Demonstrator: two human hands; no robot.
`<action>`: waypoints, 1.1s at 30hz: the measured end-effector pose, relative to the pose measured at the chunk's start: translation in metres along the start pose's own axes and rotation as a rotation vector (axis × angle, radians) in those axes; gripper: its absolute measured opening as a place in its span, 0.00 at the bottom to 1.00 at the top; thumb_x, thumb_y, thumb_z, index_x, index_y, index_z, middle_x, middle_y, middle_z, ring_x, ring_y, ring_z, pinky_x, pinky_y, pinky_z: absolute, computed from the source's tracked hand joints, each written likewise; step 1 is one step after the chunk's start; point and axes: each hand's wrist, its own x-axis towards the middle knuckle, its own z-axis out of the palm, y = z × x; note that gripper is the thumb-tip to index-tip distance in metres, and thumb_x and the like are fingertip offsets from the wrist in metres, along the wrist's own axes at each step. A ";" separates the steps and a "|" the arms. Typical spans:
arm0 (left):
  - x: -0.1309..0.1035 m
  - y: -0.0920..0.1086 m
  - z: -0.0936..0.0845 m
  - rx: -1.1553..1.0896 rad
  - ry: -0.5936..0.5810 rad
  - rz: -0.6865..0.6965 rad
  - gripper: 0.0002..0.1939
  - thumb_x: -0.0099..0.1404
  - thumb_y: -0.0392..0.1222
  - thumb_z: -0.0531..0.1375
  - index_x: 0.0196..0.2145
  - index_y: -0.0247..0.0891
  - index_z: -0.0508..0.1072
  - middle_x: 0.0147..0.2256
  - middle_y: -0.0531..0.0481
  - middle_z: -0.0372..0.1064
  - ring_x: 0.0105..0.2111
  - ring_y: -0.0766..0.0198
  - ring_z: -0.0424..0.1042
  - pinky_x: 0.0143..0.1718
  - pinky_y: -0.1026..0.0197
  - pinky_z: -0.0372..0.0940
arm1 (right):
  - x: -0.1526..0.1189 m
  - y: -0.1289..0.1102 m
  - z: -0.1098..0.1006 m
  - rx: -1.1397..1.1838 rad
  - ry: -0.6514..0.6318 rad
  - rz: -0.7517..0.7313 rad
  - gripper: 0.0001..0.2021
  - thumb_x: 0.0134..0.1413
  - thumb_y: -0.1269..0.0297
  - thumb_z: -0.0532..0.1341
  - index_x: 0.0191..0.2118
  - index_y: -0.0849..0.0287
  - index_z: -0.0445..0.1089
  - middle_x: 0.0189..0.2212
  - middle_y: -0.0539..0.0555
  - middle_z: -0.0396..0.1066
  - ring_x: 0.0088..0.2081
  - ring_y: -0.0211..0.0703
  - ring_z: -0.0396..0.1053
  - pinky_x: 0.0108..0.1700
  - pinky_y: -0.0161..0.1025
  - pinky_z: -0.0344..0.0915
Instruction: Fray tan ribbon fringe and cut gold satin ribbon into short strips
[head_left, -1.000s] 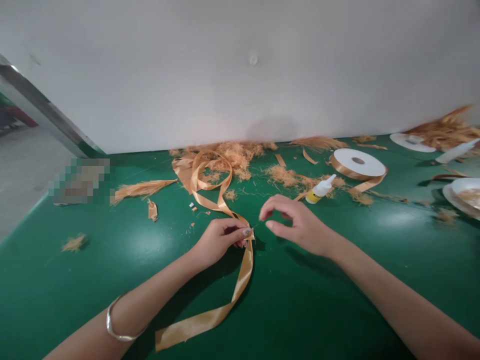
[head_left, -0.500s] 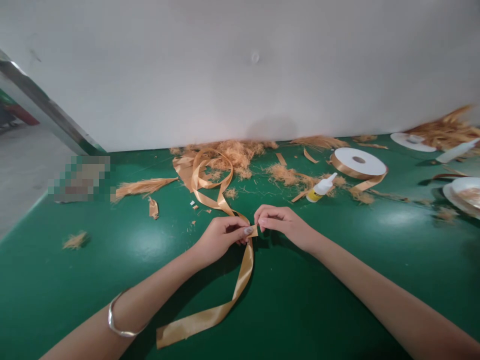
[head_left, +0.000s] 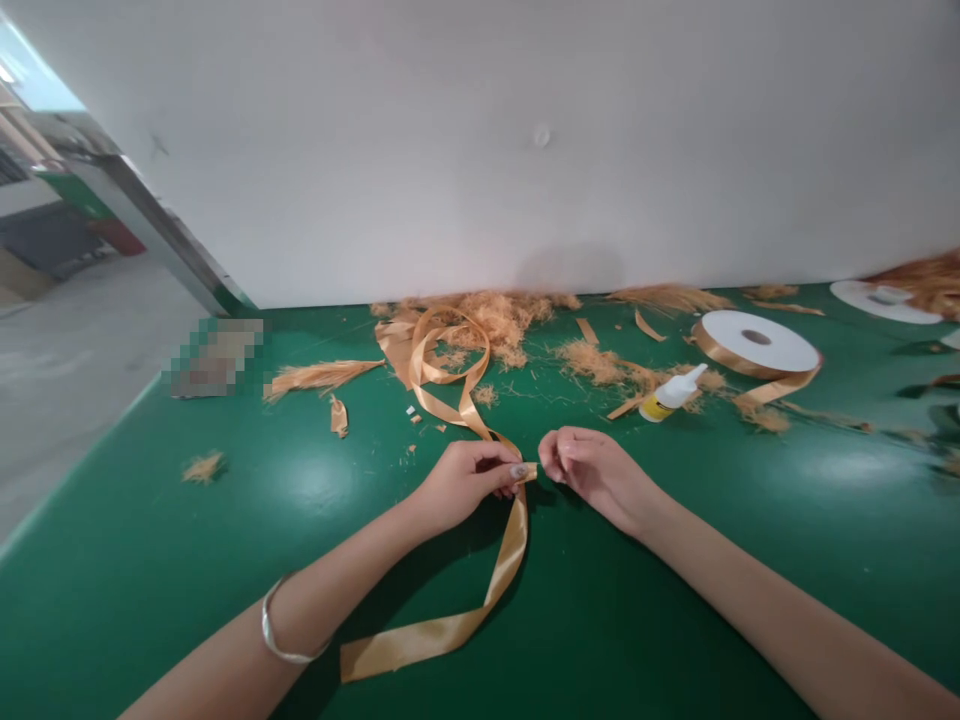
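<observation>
A long gold ribbon (head_left: 508,545) runs from loose loops at the back, past my fingers, and down to a flat end at the front. My left hand (head_left: 469,480) pinches it, with a short folded piece poking out beyond the thumb. Just to the right, my right hand (head_left: 592,470) is raised with curled fingers, apart from the ribbon. Whether anything small is between those fingertips cannot be made out.
Behind my right hand lies a white glue bottle with a yellow label (head_left: 673,392). A ribbon spool (head_left: 757,343) sits farther right. Frayed fibre (head_left: 487,318) lies along the white wall. A fringed bundle (head_left: 322,376) rests at the left on the green table (head_left: 262,540).
The view has shifted, so the table things appear farther right. My right hand has drawn slightly away from the folded piece, while my left still pinches the ribbon.
</observation>
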 end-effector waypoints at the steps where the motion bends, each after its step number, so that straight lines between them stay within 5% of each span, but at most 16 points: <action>1: 0.000 0.000 0.000 -0.005 -0.002 0.002 0.13 0.57 0.48 0.61 0.27 0.33 0.72 0.22 0.52 0.66 0.24 0.69 0.66 0.29 0.65 0.62 | 0.000 0.000 0.001 0.030 0.011 -0.001 0.12 0.45 0.65 0.60 0.17 0.59 0.60 0.21 0.49 0.62 0.23 0.35 0.55 0.27 0.35 0.51; 5: 0.000 0.001 0.001 -0.001 -0.009 0.000 0.12 0.58 0.47 0.61 0.28 0.33 0.72 0.23 0.52 0.67 0.24 0.70 0.66 0.30 0.65 0.62 | 0.000 -0.002 -0.001 0.087 0.037 -0.018 0.14 0.49 0.67 0.59 0.18 0.58 0.57 0.16 0.46 0.57 0.19 0.33 0.51 0.24 0.35 0.48; 14: 0.000 0.003 0.001 0.008 -0.004 -0.013 0.13 0.57 0.48 0.61 0.28 0.33 0.73 0.22 0.52 0.67 0.24 0.69 0.66 0.28 0.65 0.62 | -0.001 -0.022 -0.014 -0.014 0.130 -0.184 0.15 0.54 0.59 0.56 0.20 0.56 0.56 0.17 0.46 0.51 0.29 0.39 0.61 0.35 0.40 0.60; 17: 0.000 0.005 0.001 0.008 -0.001 -0.015 0.13 0.57 0.48 0.61 0.27 0.33 0.72 0.22 0.52 0.66 0.24 0.70 0.66 0.29 0.65 0.62 | -0.004 -0.035 -0.013 0.013 0.042 -0.123 0.17 0.54 0.56 0.55 0.20 0.55 0.50 0.16 0.44 0.44 0.20 0.36 0.53 0.25 0.37 0.56; 19: 0.001 0.006 0.001 0.004 -0.005 -0.018 0.13 0.57 0.48 0.61 0.27 0.33 0.72 0.22 0.52 0.66 0.24 0.70 0.65 0.29 0.65 0.61 | -0.008 -0.044 -0.011 -0.139 -0.071 -0.098 0.17 0.54 0.56 0.55 0.20 0.55 0.52 0.15 0.44 0.46 0.17 0.33 0.45 0.21 0.35 0.48; 22: 0.001 0.007 0.000 0.018 -0.003 -0.030 0.13 0.57 0.48 0.61 0.27 0.33 0.72 0.22 0.52 0.66 0.24 0.70 0.65 0.28 0.65 0.61 | -0.016 -0.056 -0.011 -0.720 -0.219 -0.108 0.15 0.54 0.58 0.57 0.20 0.57 0.60 0.16 0.47 0.56 0.19 0.34 0.51 0.23 0.36 0.47; 27: 0.002 0.007 -0.001 0.020 -0.004 -0.024 0.12 0.58 0.46 0.60 0.27 0.33 0.72 0.22 0.53 0.66 0.24 0.71 0.65 0.28 0.66 0.60 | -0.019 -0.060 -0.011 -1.671 0.069 -0.402 0.14 0.55 0.64 0.54 0.20 0.57 0.65 0.20 0.57 0.66 0.32 0.49 0.64 0.33 0.44 0.54; 30: 0.001 0.008 -0.001 0.018 -0.002 -0.028 0.12 0.59 0.46 0.60 0.27 0.33 0.72 0.22 0.53 0.66 0.24 0.70 0.65 0.29 0.66 0.61 | -0.013 -0.059 -0.007 -1.700 0.300 -0.537 0.13 0.60 0.61 0.50 0.44 0.58 0.68 0.47 0.63 0.68 0.53 0.60 0.58 0.44 0.52 0.54; 33: 0.001 0.007 -0.001 0.005 -0.005 -0.019 0.12 0.58 0.46 0.60 0.27 0.33 0.71 0.22 0.52 0.66 0.24 0.70 0.65 0.28 0.65 0.61 | -0.007 -0.060 -0.001 -1.382 0.362 -0.544 0.26 0.61 0.51 0.47 0.62 0.54 0.50 0.57 0.61 0.58 0.57 0.56 0.54 0.47 0.49 0.55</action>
